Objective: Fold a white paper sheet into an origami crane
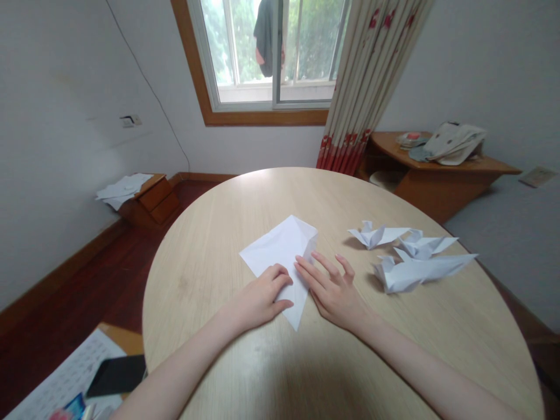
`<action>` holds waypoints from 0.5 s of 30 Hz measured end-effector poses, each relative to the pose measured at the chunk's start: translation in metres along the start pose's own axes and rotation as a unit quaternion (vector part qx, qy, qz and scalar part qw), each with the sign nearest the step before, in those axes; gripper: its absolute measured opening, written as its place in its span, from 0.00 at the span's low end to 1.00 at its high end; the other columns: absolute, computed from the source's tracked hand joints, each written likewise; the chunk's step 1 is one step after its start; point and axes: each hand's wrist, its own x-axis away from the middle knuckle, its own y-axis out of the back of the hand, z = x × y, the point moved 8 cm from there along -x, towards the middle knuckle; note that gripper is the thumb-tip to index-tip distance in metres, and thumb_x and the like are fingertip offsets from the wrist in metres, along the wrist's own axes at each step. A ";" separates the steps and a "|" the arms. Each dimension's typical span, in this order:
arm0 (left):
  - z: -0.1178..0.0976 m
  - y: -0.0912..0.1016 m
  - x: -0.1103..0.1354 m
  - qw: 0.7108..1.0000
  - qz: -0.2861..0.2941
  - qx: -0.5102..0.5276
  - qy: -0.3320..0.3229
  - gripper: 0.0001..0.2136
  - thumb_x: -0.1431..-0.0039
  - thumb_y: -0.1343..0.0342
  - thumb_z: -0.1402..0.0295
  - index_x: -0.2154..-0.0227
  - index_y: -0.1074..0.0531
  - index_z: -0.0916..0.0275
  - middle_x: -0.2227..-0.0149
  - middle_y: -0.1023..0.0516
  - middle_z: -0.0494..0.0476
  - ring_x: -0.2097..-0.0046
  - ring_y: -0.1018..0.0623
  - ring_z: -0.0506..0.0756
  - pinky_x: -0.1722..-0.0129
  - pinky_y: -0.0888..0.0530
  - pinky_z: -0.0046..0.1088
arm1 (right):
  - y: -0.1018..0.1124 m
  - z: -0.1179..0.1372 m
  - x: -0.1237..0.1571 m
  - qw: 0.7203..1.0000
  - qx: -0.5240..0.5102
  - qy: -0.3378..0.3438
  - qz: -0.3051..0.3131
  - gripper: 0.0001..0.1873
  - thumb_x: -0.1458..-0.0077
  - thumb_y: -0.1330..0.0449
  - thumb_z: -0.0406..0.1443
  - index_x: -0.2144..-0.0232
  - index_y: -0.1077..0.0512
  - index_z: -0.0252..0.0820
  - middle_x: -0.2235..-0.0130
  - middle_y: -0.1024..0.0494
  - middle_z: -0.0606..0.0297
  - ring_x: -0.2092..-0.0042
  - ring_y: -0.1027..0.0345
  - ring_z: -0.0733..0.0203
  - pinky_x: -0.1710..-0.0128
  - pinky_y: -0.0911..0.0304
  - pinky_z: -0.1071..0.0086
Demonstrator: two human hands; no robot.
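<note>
A white sheet of paper [273, 248], partly folded along its right side, lies on the round wooden table [210, 233]. One pointed corner is towards me. My left hand [265, 294] rests on the paper's lower left part, its fingers bent and thumb apart from them; no paper shows gripped between them. On the right edge, the stretched fingers of my right hand [330, 286] press down on the folded flap, with the outer fingers spread. To the right stand several folded paper birds [406, 277], apart from my hand.
At lower left, a dark phone [116, 375] and printed papers [65, 379] lie on a surface beside the table. A small drawer cabinet [160, 198] holds papers on the far left. A wooden desk [464, 175] with a cloth bag [457, 143] stands at right, near the curtain [363, 87].
</note>
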 end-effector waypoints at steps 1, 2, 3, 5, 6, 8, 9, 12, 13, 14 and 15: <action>0.000 0.001 0.000 1.000 0.001 0.001 0.007 0.13 0.42 0.42 0.70 0.54 0.34 0.63 0.51 0.34 0.60 0.51 0.29 0.57 0.48 0.29 0.37 | 0.001 -0.001 0.000 1.000 -0.002 -0.004 -0.005 0.30 0.45 0.47 0.27 0.40 0.40 0.42 0.42 0.30 0.61 0.39 0.47 0.49 0.39 0.68 0.50; 0.000 0.001 -0.001 1.000 0.002 0.000 0.013 0.13 0.42 0.42 0.70 0.55 0.34 0.63 0.51 0.33 0.60 0.51 0.29 0.58 0.48 0.29 0.38 | 0.002 -0.003 0.000 1.000 -0.003 -0.009 -0.010 0.30 0.45 0.48 0.27 0.40 0.40 0.42 0.43 0.29 0.61 0.39 0.47 0.49 0.39 0.69 0.50; -0.001 0.001 -0.001 1.000 0.003 -0.002 0.016 0.12 0.42 0.42 0.70 0.56 0.34 0.63 0.52 0.33 0.60 0.51 0.29 0.58 0.49 0.29 0.38 | 0.004 -0.004 0.000 1.000 -0.005 -0.014 -0.017 0.30 0.45 0.48 0.27 0.40 0.40 0.42 0.44 0.28 0.61 0.40 0.46 0.49 0.39 0.69 0.50; -0.001 0.002 -0.001 1.000 0.003 -0.005 0.018 0.11 0.41 0.42 0.69 0.56 0.34 0.64 0.52 0.33 0.61 0.51 0.29 0.58 0.48 0.30 0.38 | 0.008 -0.007 0.000 0.999 -0.006 -0.019 -0.034 0.30 0.45 0.48 0.26 0.40 0.40 0.41 0.46 0.26 0.61 0.41 0.45 0.49 0.39 0.69 0.51; -0.002 0.003 -0.001 1.000 0.001 -0.007 0.018 0.11 0.40 0.43 0.68 0.56 0.34 0.64 0.52 0.33 0.61 0.50 0.29 0.58 0.48 0.30 0.38 | 0.010 -0.009 0.001 0.999 -0.005 -0.021 -0.041 0.30 0.46 0.47 0.26 0.40 0.39 0.40 0.47 0.25 0.61 0.42 0.44 0.49 0.39 0.68 0.51; -0.001 0.004 -0.002 1.000 -0.004 -0.009 0.018 0.11 0.38 0.45 0.65 0.55 0.34 0.63 0.51 0.32 0.61 0.50 0.29 0.58 0.48 0.30 0.39 | 0.012 -0.013 0.001 0.999 -0.003 -0.027 -0.047 0.30 0.46 0.47 0.26 0.41 0.39 0.41 0.50 0.23 0.61 0.43 0.43 0.49 0.39 0.68 0.51; -0.001 0.005 -0.002 1.000 -0.006 -0.012 0.019 0.11 0.38 0.46 0.65 0.54 0.34 0.62 0.51 0.32 0.61 0.49 0.30 0.58 0.48 0.30 0.39 | 0.012 -0.015 0.001 0.998 -0.002 -0.032 -0.045 0.31 0.47 0.47 0.26 0.41 0.39 0.42 0.51 0.23 0.61 0.43 0.42 0.49 0.40 0.67 0.51; 0.002 0.005 -0.002 0.999 -0.006 -0.028 0.023 0.13 0.36 0.48 0.63 0.51 0.34 0.62 0.49 0.33 0.61 0.48 0.30 0.59 0.47 0.31 0.40 | 0.011 -0.021 0.002 0.998 -0.005 -0.049 -0.032 0.30 0.48 0.47 0.26 0.42 0.37 0.40 0.54 0.23 0.58 0.42 0.43 0.47 0.40 0.64 0.50; 0.003 0.006 -0.002 0.999 -0.005 -0.035 0.024 0.14 0.36 0.48 0.63 0.51 0.34 0.63 0.49 0.33 0.61 0.47 0.31 0.59 0.47 0.31 0.41 | 0.010 -0.022 0.002 0.998 -0.008 -0.051 -0.027 0.28 0.48 0.47 0.26 0.43 0.36 0.39 0.55 0.23 0.57 0.42 0.43 0.46 0.40 0.64 0.49; 0.004 0.006 -0.002 0.999 -0.006 -0.041 0.023 0.14 0.36 0.48 0.63 0.51 0.34 0.63 0.48 0.33 0.61 0.47 0.32 0.59 0.47 0.31 0.41 | 0.008 -0.022 0.002 0.998 -0.014 -0.049 -0.020 0.27 0.47 0.48 0.26 0.44 0.35 0.38 0.56 0.23 0.56 0.43 0.42 0.47 0.40 0.63 0.49; 0.004 0.006 -0.002 0.999 -0.007 -0.046 0.021 0.14 0.36 0.48 0.63 0.50 0.33 0.63 0.48 0.32 0.61 0.47 0.32 0.59 0.46 0.31 0.42 | 0.006 -0.021 0.002 0.999 -0.024 -0.041 -0.011 0.26 0.47 0.48 0.26 0.45 0.34 0.37 0.56 0.23 0.56 0.44 0.40 0.48 0.39 0.60 0.49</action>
